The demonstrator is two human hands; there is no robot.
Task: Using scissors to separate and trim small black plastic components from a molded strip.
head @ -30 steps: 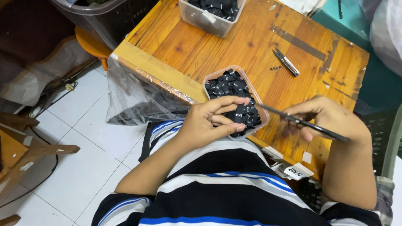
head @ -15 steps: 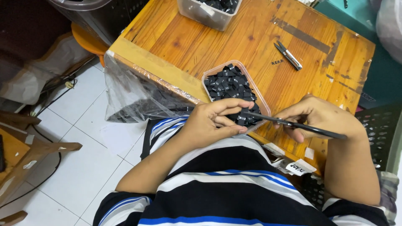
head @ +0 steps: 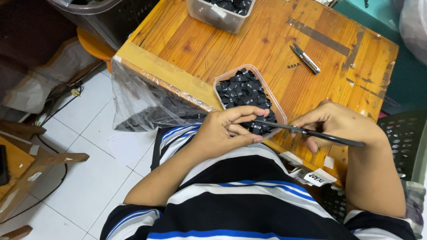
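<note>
Wooden table (head: 200,40), tub of black labels (head: 247,91) mostly full; your left hand (head: 227,131) pinches one, right hand (head: 338,126) grips scissors (head: 307,132) beside it.

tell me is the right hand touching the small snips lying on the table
Apart. The head view shows the right hand holding long dark scissors near the table edge, while the small snips lie further up the wooden table with bare wood between them.

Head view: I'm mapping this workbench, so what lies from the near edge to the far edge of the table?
Left hand and right hand with long black scissors → open tub of small black labels → small metal snips → second clear tub at the far edge of the wooden table.
</note>
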